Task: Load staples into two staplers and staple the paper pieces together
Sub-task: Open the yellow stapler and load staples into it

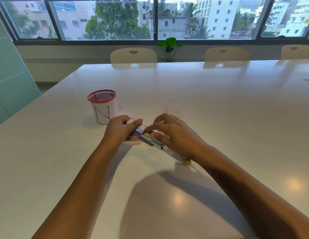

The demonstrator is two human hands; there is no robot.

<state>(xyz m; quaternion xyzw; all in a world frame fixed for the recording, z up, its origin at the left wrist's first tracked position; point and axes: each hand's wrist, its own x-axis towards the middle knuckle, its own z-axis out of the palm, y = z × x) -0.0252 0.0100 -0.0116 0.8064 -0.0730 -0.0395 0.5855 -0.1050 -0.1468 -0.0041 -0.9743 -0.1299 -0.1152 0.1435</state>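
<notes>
Purple plastic marked the stapler [139, 131], pinched in the left hand [119, 129] just right of the mesh cup [103, 106]. The right hand [172, 133] fingertips were closed on its metal magazine; staples should be seated squarely.

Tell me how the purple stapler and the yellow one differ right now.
The purple stapler is held in both hands, the left hand gripping it and the right hand at its metal part; the yellow stapler lies untouched, mostly hidden under the right wrist. Both are over the white table.
</notes>
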